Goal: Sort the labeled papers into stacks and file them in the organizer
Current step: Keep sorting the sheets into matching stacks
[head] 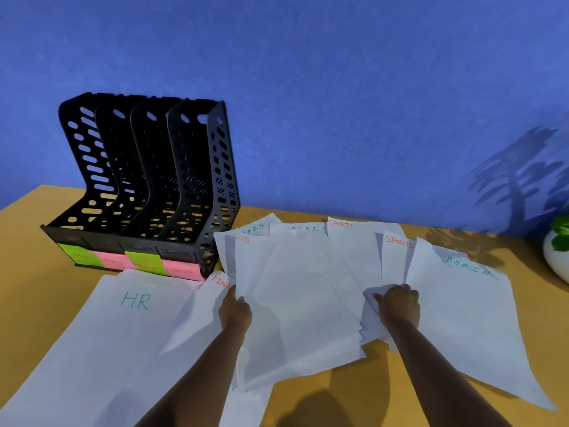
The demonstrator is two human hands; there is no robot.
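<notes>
One black organizer [147,186] with four slots stands far left on the table [354,392]. Roughly nine white labeled papers [308,291] lie fanned before it — left hand [235,312] pinching one sheet's edge, right hand [398,305] clenched on crumpled sheets.

Both bare forearms reach forward from the bottom edge, angled slightly toward each other. The left hand [235,312] is curled, knuckles up, fingers closed in a pinch. The right hand [398,303] is bunched into a loose fist, palm down, wrist straight.
</notes>
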